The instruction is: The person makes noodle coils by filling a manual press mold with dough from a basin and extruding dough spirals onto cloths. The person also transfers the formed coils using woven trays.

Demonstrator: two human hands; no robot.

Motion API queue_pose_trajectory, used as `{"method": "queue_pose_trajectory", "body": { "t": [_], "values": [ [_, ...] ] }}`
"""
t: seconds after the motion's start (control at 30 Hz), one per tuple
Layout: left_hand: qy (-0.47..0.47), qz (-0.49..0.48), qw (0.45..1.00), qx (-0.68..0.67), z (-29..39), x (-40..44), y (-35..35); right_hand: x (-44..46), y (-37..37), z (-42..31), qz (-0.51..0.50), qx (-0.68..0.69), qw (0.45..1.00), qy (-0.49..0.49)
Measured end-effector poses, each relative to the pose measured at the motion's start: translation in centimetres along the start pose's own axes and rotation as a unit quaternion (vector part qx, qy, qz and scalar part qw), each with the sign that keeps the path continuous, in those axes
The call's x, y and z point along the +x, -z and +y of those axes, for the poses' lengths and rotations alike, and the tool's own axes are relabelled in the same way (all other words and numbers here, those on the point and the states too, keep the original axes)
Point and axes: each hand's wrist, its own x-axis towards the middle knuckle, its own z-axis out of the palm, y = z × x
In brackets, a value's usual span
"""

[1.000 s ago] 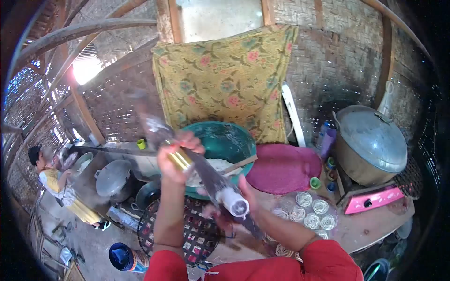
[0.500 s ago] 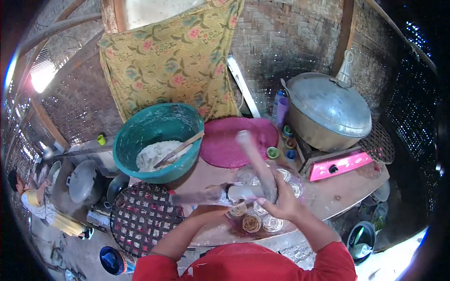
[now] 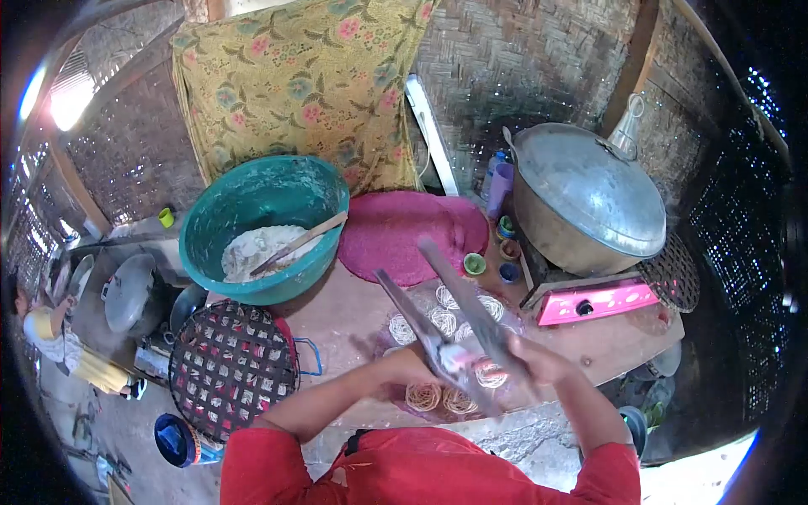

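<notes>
My left hand is closed round a long bar-shaped tool, tilted over the table's front. My right hand is wrapped round a second long wooden bar, which lies beside the first at a similar slant. Between the two bars, low down, a pale blurred part shows; whether the bars are joined cannot be made out. Beneath them several round nests of pale strands rest on a clear sheet. Closer to the front edge are browner nests.
A green basin holds white dough and a wooden stick. Behind the nests lies a magenta mat. A large lidded pot stands by a pink stove. At left are a woven tray and another person.
The two bars, crossed half a second ago, now lie side by side, both slanting up to the left. The view has shifted slightly, and the person at far left appears closer to the edge.
</notes>
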Motion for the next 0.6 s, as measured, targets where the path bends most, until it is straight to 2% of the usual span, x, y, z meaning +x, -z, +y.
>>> {"method": "queue_pose_trajectory", "body": {
  "t": [0.03, 0.07, 0.1, 0.13, 0.17, 0.2, 0.23, 0.27, 0.3, 0.33, 0.37, 0.4, 0.43, 0.47, 0.5, 0.57, 0.6],
  "values": [
    [0.029, 0.017, 0.999, -0.033, 0.8, 0.9, 1.4, -0.2, 2.1, 1.0, -0.179, 0.19, 0.964, -0.049],
    [0.007, 0.019, 0.997, 0.076, 2.2, 2.3, 3.3, -0.3, 3.3, 1.7, -0.344, 0.368, 0.858, -0.098],
    [-0.007, 0.061, 0.995, 0.084, 4.4, 2.6, 5.3, 0.0, 3.8, 1.8, -0.347, 0.366, 0.857, -0.104],
    [-0.098, 0.112, 0.988, 0.028, 4.8, 3.4, 6.7, 0.5, 4.5, 1.5, -0.289, 0.299, 0.905, -0.088],
    [-0.051, 0.05, 0.997, -0.013, 5.1, 3.9, 9.2, 0.9, 5.1, 1.1, -0.227, 0.231, 0.943, -0.072],
    [-0.105, 0.097, 0.974, -0.177, 5.6, 4.9, 11.1, 1.4, 5.6, 0.5, -0.165, 0.159, 0.972, -0.054],
    [-0.157, 0.142, 0.919, -0.332, 6.2, 5.7, 12.8, 1.8, 5.3, -1.5, -0.108, 0.098, 0.988, -0.052],
    [-0.169, 0.226, 0.865, -0.415, 8.1, 5.4, 13.6, 2.9, 4.7, -2.2, -0.11, 0.099, 0.988, -0.051],
    [-0.138, 0.34, 0.852, -0.374, 8.2, 6.3, 14.2, 3.8, 4.1, -2.7, -0.069, 0.011, 0.997, -0.01],
    [-0.135, 0.341, 0.852, -0.374, 8.2, 7.5, 14.5, 4.4, 3.5, -2.9, -0.028, -0.078, 0.996, 0.03],
    [-0.074, 0.418, 0.84, -0.338, 7.9, 8.9, 14.9, 5.6, 3.4, -1.8, 0.0, -0.118, 0.993, 0.012],
    [-0.014, 0.493, 0.817, -0.299, 7.5, 10.3, 15.5, 6.7, 3.8, -1.0, -0.002, -0.119, 0.993, 0.014],
    [0.0, 0.547, 0.781, -0.302, 5.8, 12.0, 16.2, 7.9, 4.3, -0.6, -0.063, -0.008, 0.997, -0.048],
    [0.0, 0.551, 0.779, -0.3, 2.5, 13.5, 17.9, 9.1, 4.6, -0.1, -0.123, 0.102, 0.981, -0.11],
    [0.035, 0.534, 0.792, -0.292, -1.6, 15.1, 19.7, 10.3, 4.8, 0.5, -0.144, 0.153, 0.968, -0.137],
    [0.073, 0.519, 0.803, -0.284, -7.3, 16.2, 21.0, 11.6, 4.6, 0.0, -0.152, 0.158, 0.961, -0.167],
    [0.096, 0.517, 0.785, -0.326, -9.3, 16.2, 20.7, 12.2, 4.4, -0.1, -0.153, 0.163, 0.955, -0.196]
  ]
}}
